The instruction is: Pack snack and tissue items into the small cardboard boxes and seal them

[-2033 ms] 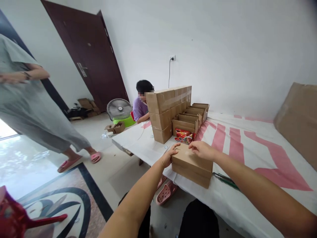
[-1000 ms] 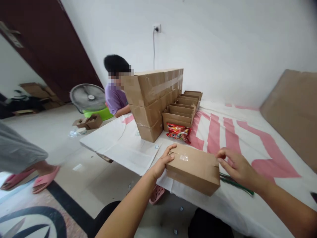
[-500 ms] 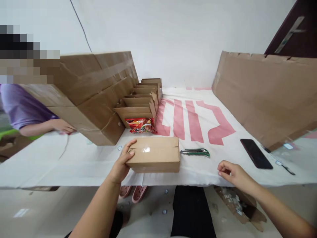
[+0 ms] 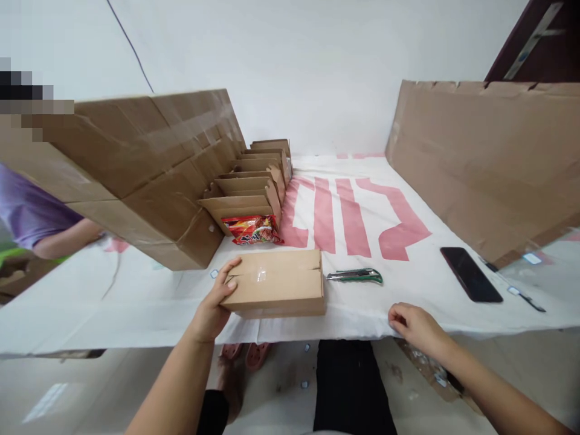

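Note:
A closed cardboard box (image 4: 281, 279) lies near the front edge of the table, a bit of clear tape on its top seam. My left hand (image 4: 215, 302) grips its left end, thumb on top and fingers around the far side. Just right of the box, a green utility knife (image 4: 357, 276) points its tip at it. My right hand (image 4: 414, 325) is curled closed at the table's front edge, with nothing visible in it. Behind the box, a red noodle packet (image 4: 254, 230) leans against a row of open cardboard boxes (image 4: 240, 207).
Tall cardboard panels stand at left (image 4: 154, 175) and right (image 4: 480, 163). A black phone (image 4: 471, 275) and a pen (image 4: 531, 302) lie at right. Another person's purple sleeve (image 4: 31, 211) shows at far left. Below the table is a carton of scraps (image 4: 430, 368).
My view has shifted slightly. My right hand has moved a little left and down to the table edge. My left hand stays on the box. The other person's hand has become mostly hidden.

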### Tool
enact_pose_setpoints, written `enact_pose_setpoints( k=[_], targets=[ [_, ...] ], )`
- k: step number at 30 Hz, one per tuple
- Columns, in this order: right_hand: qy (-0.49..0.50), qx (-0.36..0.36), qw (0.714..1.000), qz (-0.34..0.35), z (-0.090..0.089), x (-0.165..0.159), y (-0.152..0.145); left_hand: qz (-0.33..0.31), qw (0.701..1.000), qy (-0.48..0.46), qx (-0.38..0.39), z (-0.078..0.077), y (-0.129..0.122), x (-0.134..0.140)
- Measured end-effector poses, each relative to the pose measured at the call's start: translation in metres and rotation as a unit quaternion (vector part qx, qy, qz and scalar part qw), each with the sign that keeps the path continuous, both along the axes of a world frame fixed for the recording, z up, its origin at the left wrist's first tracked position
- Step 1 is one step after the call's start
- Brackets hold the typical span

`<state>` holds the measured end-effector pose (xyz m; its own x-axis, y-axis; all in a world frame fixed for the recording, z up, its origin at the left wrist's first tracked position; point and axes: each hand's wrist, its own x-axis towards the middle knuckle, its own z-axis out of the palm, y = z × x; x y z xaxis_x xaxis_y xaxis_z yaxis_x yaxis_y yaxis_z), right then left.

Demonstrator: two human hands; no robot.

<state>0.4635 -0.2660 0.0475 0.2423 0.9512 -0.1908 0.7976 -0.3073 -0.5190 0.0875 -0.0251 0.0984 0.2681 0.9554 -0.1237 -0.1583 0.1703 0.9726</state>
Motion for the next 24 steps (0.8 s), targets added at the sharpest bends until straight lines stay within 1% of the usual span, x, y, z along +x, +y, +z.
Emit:
enact_pose_setpoints(
  k=[3,6,11,14,17,20,22,24],
  targets=[
    [-0.018,0.014,1.0,-0.006,-0.003,0.001,0.0,0.0,1.0,-0.003,0.009,0.0,0.001,0.001],
    [-0.028,0.028,0.999,-0.007,-0.01,0.005,-0.001,-0.001,1.0,-0.007,0.009,0.001,0.0,-0.001],
    [-0.05,0.005,0.998,0.044,-0.03,0.014,0.0,-0.01,1.0,-0.023,-0.001,0.004,-0.002,-0.003],
    [-0.057,0.029,0.996,0.061,-0.035,0.014,-0.001,-0.01,1.0,-0.019,0.009,0.007,-0.003,-0.002],
    [-0.061,0.078,0.993,0.057,-0.031,0.007,-0.005,-0.01,1.0,-0.012,0.015,0.01,-0.005,-0.001],
    [-0.04,0.101,0.994,0.028,-0.019,-0.002,-0.014,-0.014,1.0,-0.013,0.013,0.009,-0.006,-0.002],
    [0.004,0.097,0.995,-0.009,-0.012,-0.003,-0.022,-0.016,1.0,-0.015,0.01,0.006,-0.004,-0.003],
    [0.071,0.083,0.993,-0.04,-0.01,0.0,-0.036,-0.012,1.0,-0.013,0.0,0.003,-0.001,-0.004]
  ],
)
